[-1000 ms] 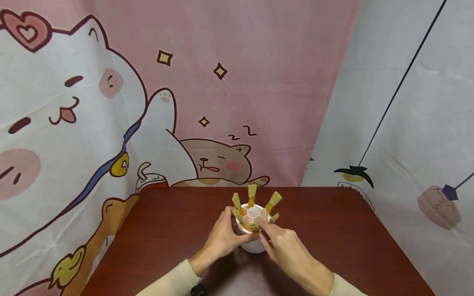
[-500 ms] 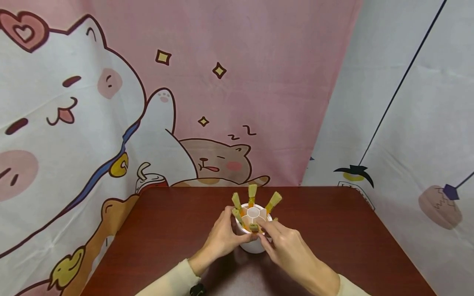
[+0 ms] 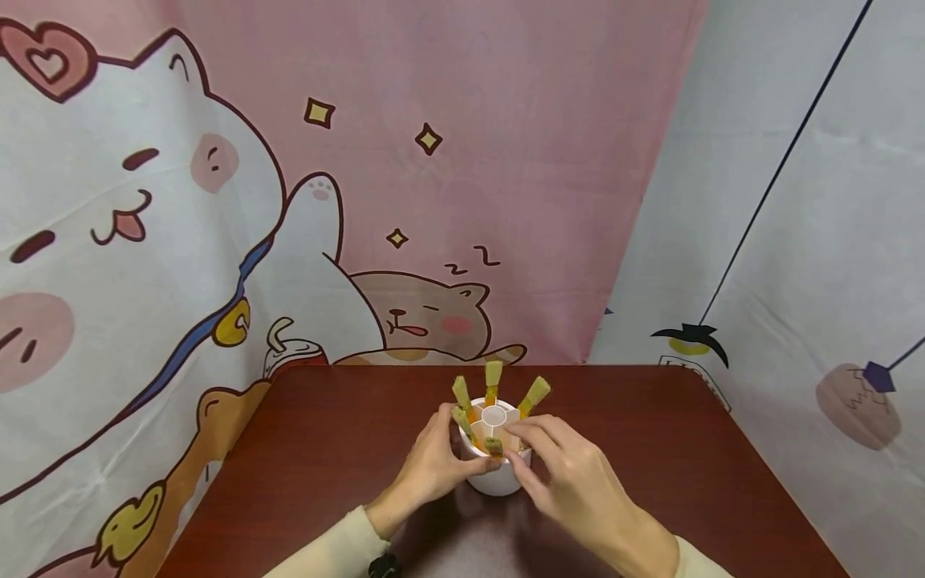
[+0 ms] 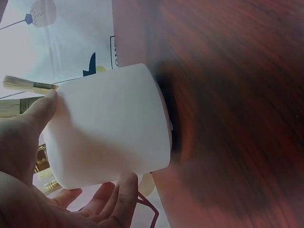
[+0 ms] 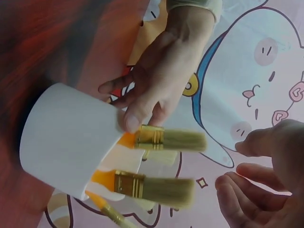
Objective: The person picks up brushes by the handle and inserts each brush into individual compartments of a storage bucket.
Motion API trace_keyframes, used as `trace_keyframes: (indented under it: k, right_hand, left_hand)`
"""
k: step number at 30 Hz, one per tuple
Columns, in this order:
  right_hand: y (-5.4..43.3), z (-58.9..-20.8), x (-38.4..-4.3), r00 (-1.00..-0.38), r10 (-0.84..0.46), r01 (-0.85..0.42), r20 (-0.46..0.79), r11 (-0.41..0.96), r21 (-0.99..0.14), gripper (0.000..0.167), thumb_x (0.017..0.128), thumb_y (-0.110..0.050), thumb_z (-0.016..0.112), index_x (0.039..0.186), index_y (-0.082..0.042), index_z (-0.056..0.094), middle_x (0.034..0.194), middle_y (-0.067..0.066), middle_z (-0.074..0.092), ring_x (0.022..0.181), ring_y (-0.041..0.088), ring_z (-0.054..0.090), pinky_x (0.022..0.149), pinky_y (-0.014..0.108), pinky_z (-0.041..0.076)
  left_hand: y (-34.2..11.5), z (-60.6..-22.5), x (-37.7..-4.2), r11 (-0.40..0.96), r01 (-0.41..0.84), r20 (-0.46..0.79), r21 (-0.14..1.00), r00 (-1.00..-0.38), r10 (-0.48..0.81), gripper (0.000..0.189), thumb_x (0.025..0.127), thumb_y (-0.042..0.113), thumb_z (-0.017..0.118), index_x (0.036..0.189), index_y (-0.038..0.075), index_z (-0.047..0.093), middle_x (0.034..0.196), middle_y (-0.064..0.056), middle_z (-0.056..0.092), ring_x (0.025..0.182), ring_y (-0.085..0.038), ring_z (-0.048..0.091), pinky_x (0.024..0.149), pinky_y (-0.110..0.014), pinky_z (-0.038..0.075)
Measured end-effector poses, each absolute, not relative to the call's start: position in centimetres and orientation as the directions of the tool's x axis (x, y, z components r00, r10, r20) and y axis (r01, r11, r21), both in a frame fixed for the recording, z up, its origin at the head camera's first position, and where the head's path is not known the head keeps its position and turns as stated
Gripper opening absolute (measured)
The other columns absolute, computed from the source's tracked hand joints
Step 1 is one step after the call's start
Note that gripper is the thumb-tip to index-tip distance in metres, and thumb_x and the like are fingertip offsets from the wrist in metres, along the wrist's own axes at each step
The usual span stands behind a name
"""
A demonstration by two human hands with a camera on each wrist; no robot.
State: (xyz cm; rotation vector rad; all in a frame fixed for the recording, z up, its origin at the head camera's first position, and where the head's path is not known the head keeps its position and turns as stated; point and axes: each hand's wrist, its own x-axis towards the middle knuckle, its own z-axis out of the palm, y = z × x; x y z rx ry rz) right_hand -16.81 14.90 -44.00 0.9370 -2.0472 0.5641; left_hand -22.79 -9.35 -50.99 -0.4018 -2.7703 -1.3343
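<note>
A white brush holder (image 3: 499, 480) with a divided top stands upright on the table. Several flat paintbrushes (image 5: 156, 187) with orange handles, gold ferrules and pale bristles stand in it, bristles up. My left hand (image 3: 432, 464) grips the holder's side, its thumb at the rim by the front brush (image 3: 494, 445). In the left wrist view, fingers curve around the smooth white wall. My right hand (image 3: 578, 474) is beside the rim at the right, fingers bent loosely, thumb and fingertips apart. The right wrist view shows this hand (image 5: 261, 185) holding nothing, a short gap from the bristles.
The dark red-brown table (image 3: 347, 417) extends around the holder, its back edge against a pink cartoon cloth (image 3: 535, 201). A white printed cloth (image 3: 795, 225) hangs along the right side. A small black object (image 3: 385, 566) is at the left sleeve.
My right hand has drawn back slightly to the right from the front of the rim, and its fingers have spread. It now covers the right-hand brush. The left hand and the holder stay put.
</note>
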Motion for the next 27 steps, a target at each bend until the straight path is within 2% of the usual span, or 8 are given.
trace_keyframes:
  k: [3,9,11,14,18,22,27]
  right_hand:
    - [15.4,-43.7,-16.9,-0.418,-0.409,-0.763,0.811,0.643,-0.068,0.036,0.119,-0.038,0.06,0.128,-0.012,0.083,0.119,0.0,0.082,0.104,0.018,0.078,0.084,0.035,0.067]
    - [16.2,-43.7,-17.5,-0.396,-0.386,-0.754,0.833,0.655,-0.055,0.035,0.114,-0.04,0.069,0.127,-0.011,0.084,0.118,0.0,0.081,0.102,0.019,0.076,0.084,0.036,0.062]
    - [16.6,-43.8,-17.7,-0.408,-0.378,-0.748,0.831,0.661,-0.066,0.033,0.111,-0.038,0.073,0.125,-0.011,0.084,0.119,0.001,0.081,0.102,0.02,0.076,0.086,0.037,0.062]
    - [17.3,-44.0,-18.1,-0.446,-0.364,-0.726,0.818,0.681,-0.093,0.031,0.103,-0.033,0.083,0.125,-0.011,0.085,0.12,0.001,0.081,0.106,0.022,0.077,0.09,0.039,0.061]
    - [18.3,-44.4,-18.6,-0.519,-0.326,-0.682,0.79,0.715,-0.153,0.038,0.093,-0.029,0.092,0.126,-0.012,0.084,0.124,0.001,0.081,0.113,0.024,0.077,0.097,0.041,0.059]
    - [19.4,-44.9,-18.9,-0.576,-0.278,-0.633,0.768,0.747,-0.204,0.041,0.089,-0.027,0.095,0.126,-0.014,0.085,0.127,0.0,0.081,0.118,0.025,0.076,0.099,0.043,0.054]
    - [20.8,-45.6,-19.4,-0.609,-0.229,-0.578,0.759,0.783,-0.228,0.042,0.087,-0.028,0.097,0.126,-0.014,0.085,0.129,0.002,0.081,0.118,0.028,0.076,0.095,0.049,0.055]
  left_hand:
    - [-9.4,-51.0,-22.9,0.59,0.262,0.153,0.764,-0.961,0.229,0.094,0.082,0.049,0.108,0.151,0.01,0.058,0.116,-0.01,0.067,0.101,-0.027,0.066,0.075,-0.026,0.048]
    - [-9.7,-51.0,-23.0,0.569,0.29,0.165,0.769,-0.951,0.261,0.092,0.083,0.046,0.107,0.152,0.009,0.059,0.121,-0.008,0.068,0.102,-0.023,0.067,0.077,-0.027,0.05]
    - [-9.8,-51.0,-23.1,0.567,0.291,0.162,0.771,-0.95,0.268,0.094,0.083,0.046,0.107,0.154,0.009,0.058,0.124,-0.009,0.069,0.104,-0.023,0.068,0.078,-0.027,0.051]
    - [-9.9,-51.2,-23.3,0.567,0.293,0.158,0.77,-0.948,0.275,0.096,0.084,0.046,0.107,0.158,0.01,0.057,0.128,-0.009,0.07,0.107,-0.021,0.069,0.081,-0.029,0.054]
    - [-10.2,-51.3,-23.4,0.564,0.298,0.16,0.77,-0.946,0.282,0.101,0.084,0.047,0.106,0.163,0.011,0.055,0.138,-0.011,0.07,0.115,-0.021,0.073,0.09,-0.038,0.061]
    - [-10.3,-51.5,-23.4,0.555,0.3,0.163,0.776,-0.945,0.282,0.104,0.084,0.049,0.106,0.166,0.012,0.054,0.144,-0.013,0.071,0.121,-0.025,0.076,0.099,-0.048,0.064]
    - [-10.7,-51.6,-23.4,0.555,0.293,0.159,0.779,-0.948,0.277,0.111,0.082,0.054,0.106,0.17,0.013,0.052,0.148,-0.013,0.07,0.128,-0.029,0.074,0.105,-0.052,0.062]
